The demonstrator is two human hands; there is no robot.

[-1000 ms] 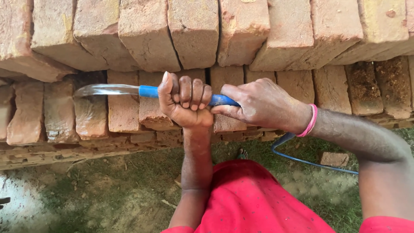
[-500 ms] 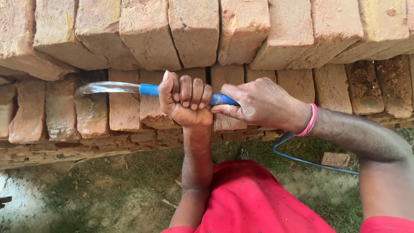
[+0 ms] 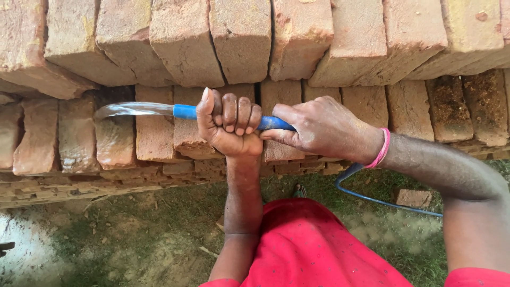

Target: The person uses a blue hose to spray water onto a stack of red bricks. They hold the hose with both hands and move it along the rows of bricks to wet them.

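Observation:
A blue hose point(image 3: 185, 112) runs level in front of a stack of red bricks point(image 3: 241, 37). My left hand point(image 3: 228, 123) is clenched around the hose near its open end. Just behind it, my right hand point(image 3: 324, 129), with a pink band at the wrist, grips the same hose. A clear stream of water point(image 3: 133, 109) leaves the hose end to the left and lands on the lower bricks point(image 3: 114, 141), which look wet and darker there.
The rest of the hose point(image 3: 372, 196) loops down over grass and bare soil below the bricks. A loose brick piece point(image 3: 413, 198) lies on the ground at right. My red garment point(image 3: 313, 247) fills the bottom middle.

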